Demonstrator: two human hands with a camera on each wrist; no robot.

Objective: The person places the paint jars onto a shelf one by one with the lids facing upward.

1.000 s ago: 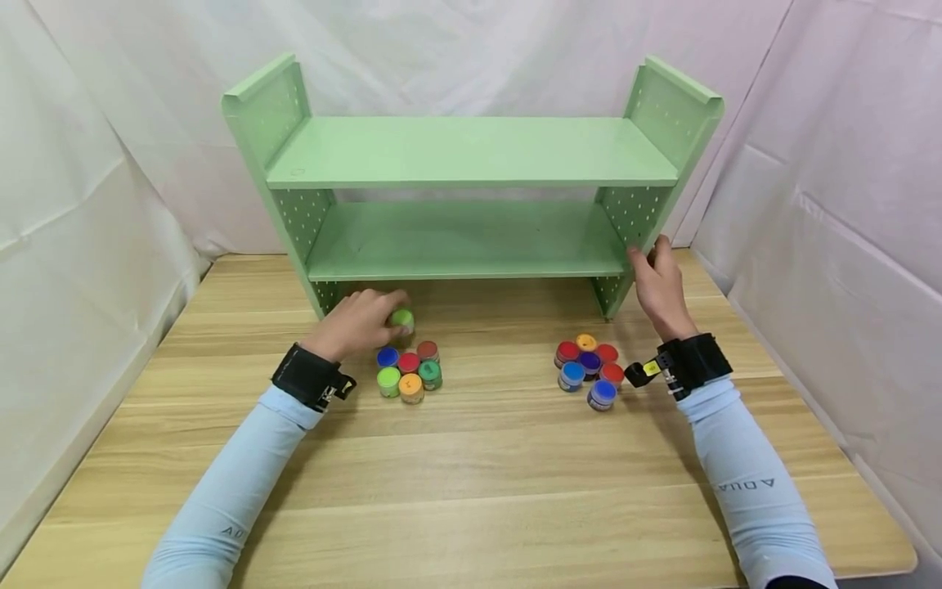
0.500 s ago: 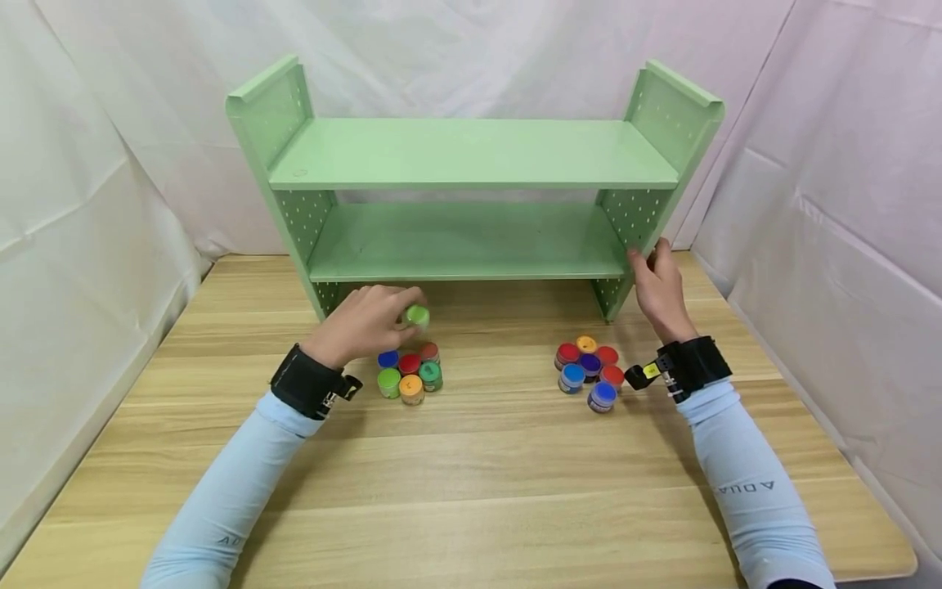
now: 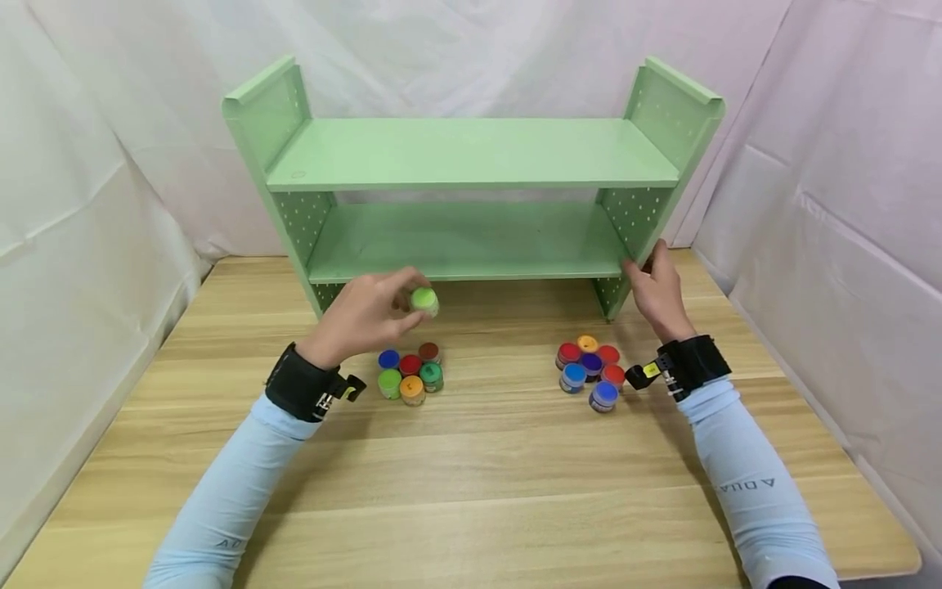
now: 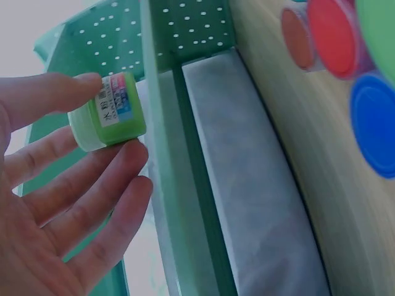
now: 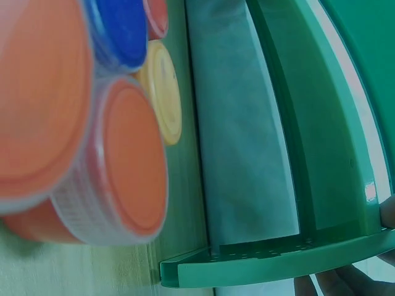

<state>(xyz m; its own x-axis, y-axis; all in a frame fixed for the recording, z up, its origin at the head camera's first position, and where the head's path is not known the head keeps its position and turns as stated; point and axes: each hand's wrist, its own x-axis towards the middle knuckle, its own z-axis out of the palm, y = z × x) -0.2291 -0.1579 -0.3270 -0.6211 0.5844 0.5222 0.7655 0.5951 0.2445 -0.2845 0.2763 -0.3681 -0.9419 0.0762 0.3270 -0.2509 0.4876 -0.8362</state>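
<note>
Left hand: the left hand (image 3: 364,315) pinches a small round light-green jar (image 3: 424,300) between thumb and fingers.
Light-green jar: held above the worktop, just in front of the lower board of the shelf unit, left of its middle (a printed label shows in the left wrist view).
Right hand: the right hand (image 3: 658,296) grips the front of the right side panel (image 3: 690,135), low down.
Shelf unit: a pale-green two-board shelf unit (image 3: 471,151) with perforated side panels, upright along the far edge of the worktop.
Left group: six small round lidded jars (image 3: 409,366), clustered before the unit's left end, towards the worktop's left edge; lids blue, red, brownish red, light green, orange, dark green.
Right group: seven similar jars (image 3: 591,365), before the unit's right end, towards the worktop's right edge; lids three red, one yellow-orange, three in shades of blue (one jar sits nearest the near edge).
Worktop: light wood-grain worktop (image 3: 471,491), its near right corner rounded.
Arms: light-blue sleeves (image 3: 228,483), black wristbands (image 3: 302,383).
Surround: creased white sheeting (image 3: 471,65).
</note>
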